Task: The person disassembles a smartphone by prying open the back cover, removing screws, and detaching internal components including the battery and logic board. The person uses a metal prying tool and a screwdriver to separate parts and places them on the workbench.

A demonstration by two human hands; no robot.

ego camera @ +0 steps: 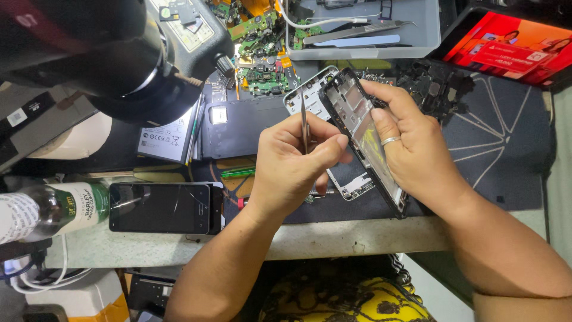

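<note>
Cluttered dark repair mat (pixel 500 149) — right hand (pixel 411 149) is gripping a black rectangular phone frame (pixel 363 140) by its edge, left hand (pixel 292 167) is pinching thin metal tweezers (pixel 304 119) beside it.

Two bare hands, left (pixel 292 164) and right (pixel 411 146); one black rectangular phone frame (pixel 363 140); one thin metal tweezers (pixel 304 122); one cracked black smartphone (pixel 161 207); one green-labelled bottle (pixel 53 209); one grey plastic tray (pixel 426 27)

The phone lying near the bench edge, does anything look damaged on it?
Yes. The black phone lying flat left of the left hand shows thin crack lines running across its dark screen glass, mostly toward its right half.
</note>
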